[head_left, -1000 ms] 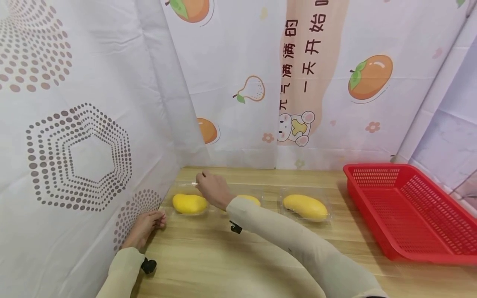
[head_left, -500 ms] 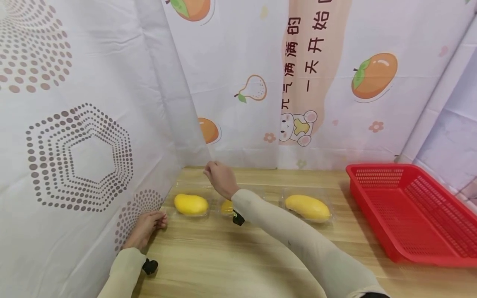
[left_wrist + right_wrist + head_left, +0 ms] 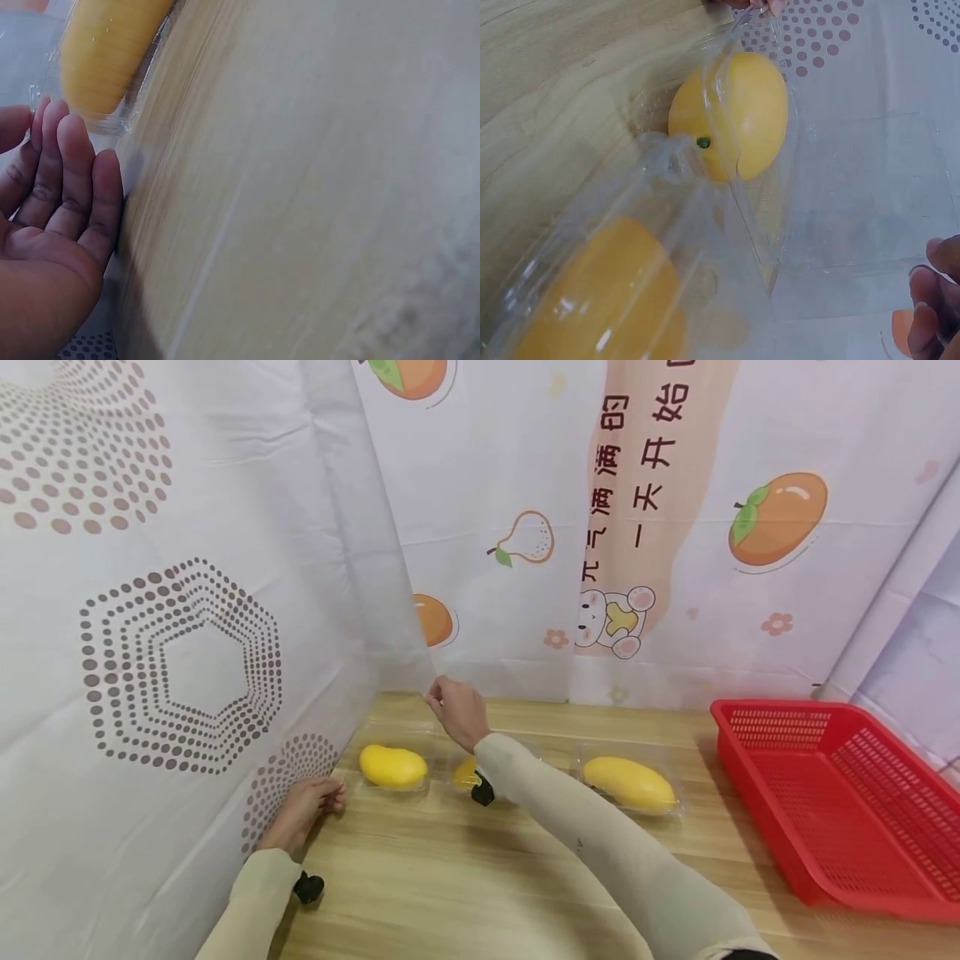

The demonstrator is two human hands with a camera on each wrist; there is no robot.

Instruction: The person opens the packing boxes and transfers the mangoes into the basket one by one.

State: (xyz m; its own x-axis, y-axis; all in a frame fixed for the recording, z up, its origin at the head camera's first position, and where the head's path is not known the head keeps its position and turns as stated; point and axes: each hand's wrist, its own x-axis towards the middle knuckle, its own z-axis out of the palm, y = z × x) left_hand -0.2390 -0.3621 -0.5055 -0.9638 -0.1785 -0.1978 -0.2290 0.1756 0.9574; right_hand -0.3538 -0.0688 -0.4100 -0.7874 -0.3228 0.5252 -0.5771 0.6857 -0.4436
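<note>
A yellow mango (image 3: 392,767) lies in a clear plastic box at the left back of the table in the head view. My left hand (image 3: 306,810) pinches that box's edge between thumb and fingertips; in the left wrist view the other fingers of the hand (image 3: 56,217) lie nearly straight. The box's clear lid (image 3: 866,191) stands raised in the right wrist view. At its edge, the curled fingertips of my right hand (image 3: 459,710) appear to pinch it. A second boxed mango (image 3: 465,774) is partly hidden beneath my right wrist.
A third mango (image 3: 628,783) sits in its own clear box right of the middle. The red plastic basket (image 3: 847,810) stands at the table's right side. Printed curtains (image 3: 495,468) border the table (image 3: 420,877) at the back and left.
My right hand has moved up and to the right from the left box's far edge, uncovering more of its mango. My left hand stays at the box. The head view has shifted slightly.
</note>
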